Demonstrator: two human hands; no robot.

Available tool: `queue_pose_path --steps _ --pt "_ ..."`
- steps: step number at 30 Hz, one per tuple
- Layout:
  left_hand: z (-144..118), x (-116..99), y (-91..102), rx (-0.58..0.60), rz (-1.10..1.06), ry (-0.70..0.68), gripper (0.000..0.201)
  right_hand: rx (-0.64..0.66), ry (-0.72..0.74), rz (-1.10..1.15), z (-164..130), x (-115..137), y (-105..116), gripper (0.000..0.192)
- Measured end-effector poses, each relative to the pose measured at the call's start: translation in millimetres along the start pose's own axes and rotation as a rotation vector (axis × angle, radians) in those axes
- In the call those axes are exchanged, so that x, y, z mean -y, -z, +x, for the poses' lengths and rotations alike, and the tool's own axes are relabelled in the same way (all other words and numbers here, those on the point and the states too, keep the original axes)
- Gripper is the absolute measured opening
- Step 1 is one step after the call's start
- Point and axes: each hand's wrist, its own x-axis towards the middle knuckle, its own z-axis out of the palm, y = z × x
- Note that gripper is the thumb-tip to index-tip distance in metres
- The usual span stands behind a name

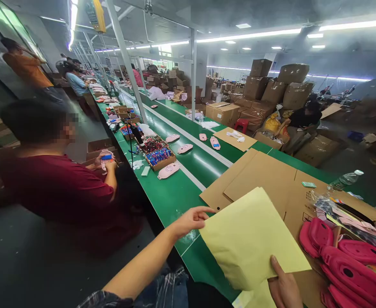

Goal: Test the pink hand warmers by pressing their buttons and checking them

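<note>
My right hand [284,284] grips a pale yellow sheet of paper [255,235] at its lower edge, thumb on top and the other fingers underneath. Whether it is one sheet or several in a stack, I cannot tell. Below it, more yellow paper [260,297] shows beside the right hand. My left hand [191,220] is at the sheet's left corner, index finger stretched out and thumb apart from it, with nothing visible between them. Flat brown cardboard [265,175] lies beyond the sheet on the green bench.
Pinkish-red molded cases [351,269] are piled at right, near a plastic bottle [345,179]. Pale pink oval parts [168,170] lie along the green conveyor line [204,158], beside a box of blue wired parts [160,160]. A co-worker in dark red [59,184] sits at left.
</note>
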Motion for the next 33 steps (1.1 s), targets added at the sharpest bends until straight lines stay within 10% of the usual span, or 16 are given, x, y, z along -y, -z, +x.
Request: queue_pose_path --steps 6,11,24,33 --pt "-13 42 -29.4 0.200 -0.173 -0.004 0.083 -0.034 -0.040 0.129 -7 -6 -42 0.092" --pt "-8 71 -47.2 -0.099 -0.035 0.055 0.075 0.011 0.003 0.126 -16 -20 -50 0.089" --pt "20 67 -39.5 -0.230 -0.013 0.117 0.101 0.114 0.005 -0.136 -24 25 15 0.064" --pt "45 70 -19.7 -0.275 0.213 0.056 0.050 -0.294 0.152 -0.231 -11 13 92 0.061"
